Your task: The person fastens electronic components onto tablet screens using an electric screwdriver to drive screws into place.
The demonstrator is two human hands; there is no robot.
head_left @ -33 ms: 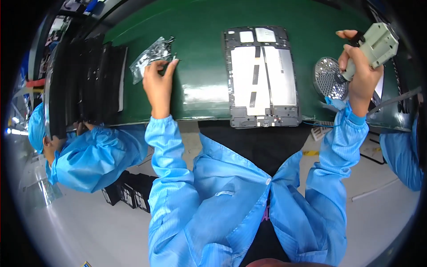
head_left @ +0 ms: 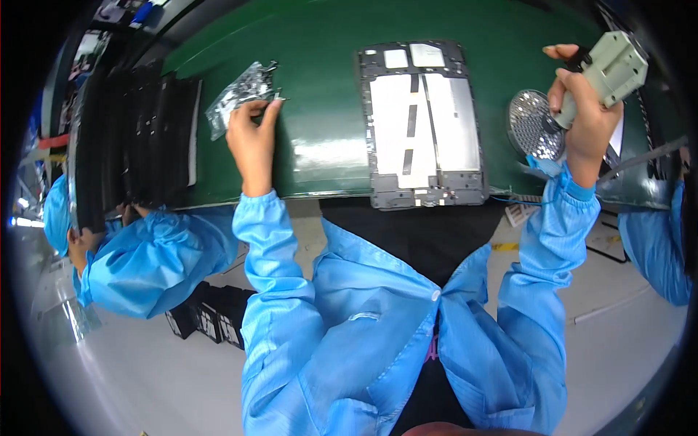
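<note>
On the green table my left hand (head_left: 251, 138) is at a clear plastic bag (head_left: 240, 94) of small metal parts. Its thumb and fingertips are pinched together, with a tiny part showing at the tips; its kind is too small to make out. My right hand (head_left: 587, 120) is wrapped round a pale grey-green electric screwdriver (head_left: 618, 67). The driver's nose points left, at a round metal plate (head_left: 527, 120) covered in small holes. Between my hands lies an opened tablet (head_left: 422, 123), its long white batteries and dark circuit parts facing up.
A row of upright black panels (head_left: 145, 134) stands at the left. Beyond the table's front edge, a co-worker in blue (head_left: 153, 258) is at the left, and another blue sleeve (head_left: 658, 243) shows at the right. Black boxes (head_left: 211, 312) are low at the left.
The whole view has shifted slightly, with the table things a little further left. Both hands keep the same grip, and nothing was let go.
</note>
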